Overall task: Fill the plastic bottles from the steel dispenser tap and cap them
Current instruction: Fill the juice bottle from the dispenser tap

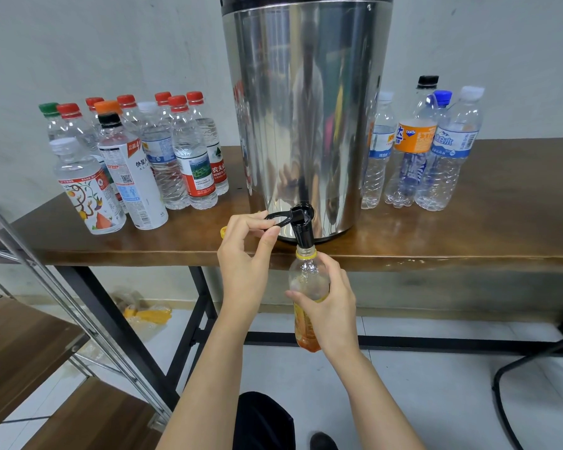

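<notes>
Both bare forearms reached forward side by side. My left grip (244, 254) pinched between thumb and forefinger; my right grip (332, 306), just lower, had fingers and thumb curled round.

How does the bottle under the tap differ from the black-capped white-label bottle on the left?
The tap bottle is uncapped; the white-label bottle wears a black cap. The tap bottle is held in the right hand off the table; the white-label bottle stands on it. Both are clear plastic.
</notes>
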